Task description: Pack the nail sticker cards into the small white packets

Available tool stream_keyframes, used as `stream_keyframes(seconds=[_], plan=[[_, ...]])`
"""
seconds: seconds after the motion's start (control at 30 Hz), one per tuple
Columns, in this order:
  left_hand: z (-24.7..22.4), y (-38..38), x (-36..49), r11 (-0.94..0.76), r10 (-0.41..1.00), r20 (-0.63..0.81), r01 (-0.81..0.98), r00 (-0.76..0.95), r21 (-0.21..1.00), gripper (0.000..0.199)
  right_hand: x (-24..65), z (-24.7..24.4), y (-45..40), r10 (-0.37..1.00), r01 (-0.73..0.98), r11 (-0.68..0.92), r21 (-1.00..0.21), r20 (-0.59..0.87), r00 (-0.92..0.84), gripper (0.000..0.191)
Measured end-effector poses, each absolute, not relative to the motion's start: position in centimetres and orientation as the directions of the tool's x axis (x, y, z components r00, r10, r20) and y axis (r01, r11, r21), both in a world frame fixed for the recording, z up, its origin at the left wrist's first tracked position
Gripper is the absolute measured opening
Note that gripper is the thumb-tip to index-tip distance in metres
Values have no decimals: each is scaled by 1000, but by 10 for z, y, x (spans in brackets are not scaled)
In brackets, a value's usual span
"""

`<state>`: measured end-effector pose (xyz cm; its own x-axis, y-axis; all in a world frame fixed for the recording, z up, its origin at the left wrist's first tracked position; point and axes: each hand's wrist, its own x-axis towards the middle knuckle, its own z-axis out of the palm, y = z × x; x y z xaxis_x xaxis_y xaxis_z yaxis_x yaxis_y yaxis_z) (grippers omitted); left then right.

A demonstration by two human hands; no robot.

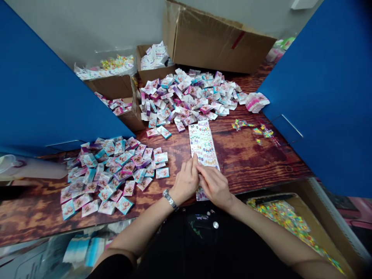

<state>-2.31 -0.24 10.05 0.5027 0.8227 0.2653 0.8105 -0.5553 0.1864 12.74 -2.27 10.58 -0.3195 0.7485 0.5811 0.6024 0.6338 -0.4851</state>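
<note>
A long white strip of printed nail stickers (202, 145) stands out on the wooden table (247, 162), its colourful rows running away from me. Its lower part passes under my hands and shows again at the near side. My left hand (186, 182), with a metal wristwatch (170, 199) on its wrist, pinches the strip's left edge. My right hand (214, 186) grips the strip beside it, fingertips close to my left fingers. A pile of small boxed nail packets (107, 174) lies to my left, with a larger pile (186, 99) ahead.
Blue panels (49, 89) rise on both sides of the table. Cardboard boxes (217, 38) with printed packets stand at the back. Loose colourful nail pieces (255, 130) lie to the right. A cardboard tray of colourful pieces (290, 224) sits at my lower right.
</note>
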Motion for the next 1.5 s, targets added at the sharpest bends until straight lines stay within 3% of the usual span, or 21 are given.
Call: stream_keyframes(seconds=[0.1, 0.17, 0.27, 0.37, 0.43, 0.53, 0.67, 0.73, 0.8, 0.87, 0.97, 1.03, 1.13, 1.23, 1.3, 1.4, 1.5], plan=[[108, 4, -53, -529, 843, 180, 842, 507, 106, 60, 150, 101, -3, 779, 562, 627, -539, 447, -440, 46], [119, 11, -84, -408, 902, 165, 913, 398, 29, 61, 174, 96, 20, 806, 621, 592, -513, 365, -467, 43], [137, 22, -127, -200, 953, 215, 976, 215, -90, 65, 209, 83, 59, 844, 734, 536, -417, 251, -474, 52], [143, 24, -142, -169, 945, 269, 982, 184, -79, 67, 228, 64, 89, 809, 744, 574, -341, 93, -581, 69], [137, 21, -133, -234, 933, 284, 972, 219, 19, 63, 231, 54, 99, 790, 750, 584, -312, 2, -614, 77], [123, 15, -105, -373, 912, 278, 891, 301, 258, 54, 230, 48, 102, 784, 760, 590, -272, -34, -620, 75], [111, 5, -60, -347, 919, 113, 638, 378, 687, 47, 225, 51, 97, 782, 753, 614, -237, 50, -622, 49], [108, -1, -39, -170, 894, -63, 465, 444, 869, 44, 221, 56, 91, 793, 757, 605, -248, 106, -599, 25], [105, -5, -23, 112, 828, -248, 284, 503, 952, 46, 217, 67, 80, 805, 754, 591, -286, 151, -574, 18], [100, -6, -12, 460, 730, -428, 79, 533, 884, 54, 212, 85, 64, 815, 732, 576, -363, 185, -549, 21], [97, -1, -3, 777, 595, -564, -230, 573, 586, 58, 202, 121, 33, 793, 589, 572, -571, 200, -576, 21], [98, 4, 0, 767, 639, -556, -384, 532, 515, 48, 195, 143, 13, 725, 447, 566, -693, 160, -670, 20], [103, 8, 3, 618, 786, -485, -487, 383, 618, 41, 186, 159, 0, 757, 403, 487, -775, 144, -638, 20], [108, 6, 1, 561, 820, -410, -422, 399, 712, 44, 183, 154, 6, 916, 511, 372, -775, 217, -337, 19], [110, 3, -3, 545, 808, -357, -366, 469, 754, 50, 181, 147, 15, 938, 569, 347, -745, 275, -212, 18], [111, 1, -9, 424, 800, -240, -234, 550, 875, 50, 176, 140, 22, 913, 614, 394, -684, 367, -177, 20], [110, 3, -11, 350, 820, -253, -100, 514, 931, 40, 173, 137, 18, 856, 643, 478, -599, 480, -189, 25]])
